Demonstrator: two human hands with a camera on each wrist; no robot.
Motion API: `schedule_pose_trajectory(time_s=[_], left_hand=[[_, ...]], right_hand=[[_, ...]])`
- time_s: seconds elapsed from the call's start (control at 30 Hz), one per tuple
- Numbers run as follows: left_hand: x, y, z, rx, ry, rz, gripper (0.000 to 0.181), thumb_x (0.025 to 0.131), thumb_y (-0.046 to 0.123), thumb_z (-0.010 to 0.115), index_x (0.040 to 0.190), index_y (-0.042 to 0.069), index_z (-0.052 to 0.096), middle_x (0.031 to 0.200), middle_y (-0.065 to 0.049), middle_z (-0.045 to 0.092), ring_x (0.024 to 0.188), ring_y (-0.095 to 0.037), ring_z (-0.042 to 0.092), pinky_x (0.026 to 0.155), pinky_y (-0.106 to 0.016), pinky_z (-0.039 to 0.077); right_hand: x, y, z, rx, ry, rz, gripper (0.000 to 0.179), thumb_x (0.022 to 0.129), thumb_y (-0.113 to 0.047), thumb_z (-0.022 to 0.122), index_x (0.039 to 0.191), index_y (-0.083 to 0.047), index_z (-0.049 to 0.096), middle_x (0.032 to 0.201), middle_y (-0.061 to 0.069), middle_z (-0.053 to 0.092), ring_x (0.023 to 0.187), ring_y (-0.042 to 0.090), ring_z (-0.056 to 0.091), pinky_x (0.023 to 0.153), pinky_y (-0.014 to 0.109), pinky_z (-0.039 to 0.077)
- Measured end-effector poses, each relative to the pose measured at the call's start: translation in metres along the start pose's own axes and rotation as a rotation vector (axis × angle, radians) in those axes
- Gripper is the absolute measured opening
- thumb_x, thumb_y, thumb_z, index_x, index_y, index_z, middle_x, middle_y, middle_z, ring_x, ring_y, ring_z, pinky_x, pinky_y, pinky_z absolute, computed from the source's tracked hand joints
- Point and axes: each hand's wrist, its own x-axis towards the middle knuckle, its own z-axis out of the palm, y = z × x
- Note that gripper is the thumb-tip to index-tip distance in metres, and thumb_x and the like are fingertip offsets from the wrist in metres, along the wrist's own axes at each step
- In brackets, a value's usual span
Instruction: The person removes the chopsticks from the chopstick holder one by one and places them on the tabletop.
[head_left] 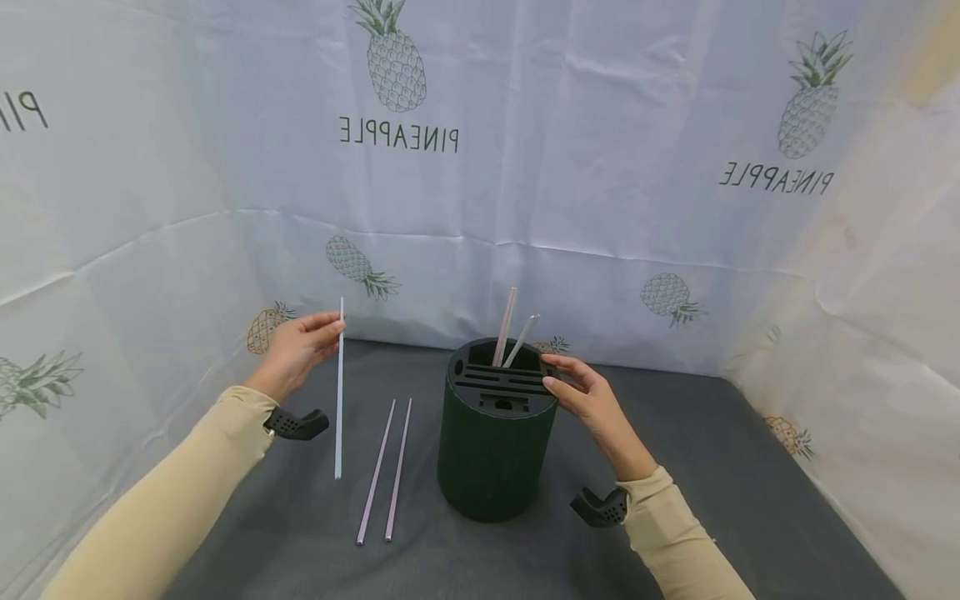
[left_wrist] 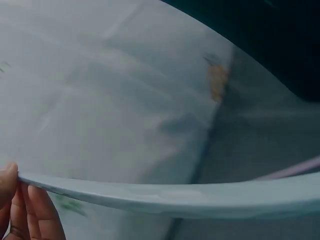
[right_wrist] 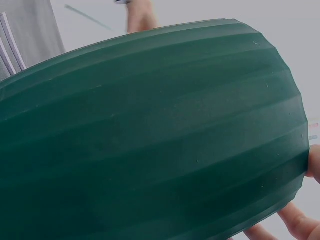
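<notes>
My left hand (head_left: pixel 300 346) pinches a pale blue chopstick (head_left: pixel 340 400) near its thin upper end, with the thick end pointing down. In the left wrist view, the chopstick (left_wrist: pixel 200 197) runs from the fingertips across the frame. My right hand (head_left: pixel 588 408) grips the top rim of a dark green utensil holder (head_left: pixel 491 458), thumb and fingers at its right side. The right wrist view shows the holder's ribbed wall (right_wrist: pixel 165 130) close up. Pink and pale chopsticks (head_left: pixel 505 329) lean in the holder's large rear opening; its lid also has slots.
Two pinkish-purple chopsticks (head_left: pixel 387 475) lie side by side on the dark grey cloth (head_left: pixel 292 533), left of the holder. A white curtain (head_left: pixel 570 167) with pineapple prints stands behind the table and along both sides.
</notes>
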Motion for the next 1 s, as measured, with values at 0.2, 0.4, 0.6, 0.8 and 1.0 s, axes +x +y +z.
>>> schedule_pose_trajectory(time_s=[0.2, 0.4, 0.6, 0.8, 1.0], left_hand=[[-0.003, -0.055, -0.009, 0.210, 0.008, -0.114, 0.048, 0.096, 0.016, 0.062, 0.137, -0.006, 0.048, 0.087, 0.016, 0.064, 0.081, 0.001, 0.062, 0.074, -0.016, 0.056], [-0.005, -0.086, -0.008, 0.275, 0.027, -0.184, 0.050, 0.096, 0.015, 0.062, 0.138, -0.008, 0.046, 0.108, -0.004, 0.067, 0.085, -0.003, 0.062, 0.076, -0.020, 0.057], [-0.007, -0.104, -0.002, 0.311, 0.048, -0.219, 0.046, 0.095, 0.012, 0.062, 0.134, -0.010, 0.050, 0.111, -0.013, 0.067, 0.080, -0.003, 0.062, 0.071, -0.020, 0.057], [-0.006, -0.121, 0.003, 0.331, 0.077, -0.244, 0.040, 0.093, 0.010, 0.066, 0.126, -0.011, 0.056, 0.093, 0.000, 0.069, 0.074, -0.004, 0.061, 0.066, -0.020, 0.057], [-0.006, -0.130, 0.005, 0.347, 0.069, -0.234, 0.038, 0.091, 0.006, 0.067, 0.121, -0.014, 0.058, 0.093, -0.003, 0.070, 0.075, -0.004, 0.062, 0.065, -0.021, 0.057]], right_hand=[[-0.001, 0.000, 0.000, 0.004, 0.001, 0.004, 0.051, 0.097, -0.031, 0.060, 0.143, -0.015, 0.045, 0.152, 0.009, 0.032, 0.141, 0.031, 0.034, 0.113, 0.057, 0.032], [0.000, -0.001, 0.000, 0.011, 0.004, 0.007, 0.051, 0.097, -0.031, 0.060, 0.143, -0.015, 0.045, 0.152, 0.009, 0.032, 0.141, 0.031, 0.035, 0.113, 0.056, 0.032], [-0.001, -0.001, 0.000, 0.012, 0.003, 0.000, 0.050, 0.097, -0.030, 0.060, 0.143, -0.015, 0.045, 0.152, 0.009, 0.032, 0.141, 0.031, 0.034, 0.113, 0.057, 0.032], [-0.001, -0.001, 0.000, 0.018, 0.004, 0.007, 0.050, 0.097, -0.030, 0.060, 0.142, -0.014, 0.045, 0.153, 0.009, 0.032, 0.141, 0.030, 0.034, 0.113, 0.056, 0.031], [-0.001, -0.001, 0.000, 0.016, 0.006, 0.005, 0.050, 0.097, -0.030, 0.061, 0.142, -0.015, 0.046, 0.153, 0.008, 0.032, 0.141, 0.030, 0.034, 0.113, 0.056, 0.032]])
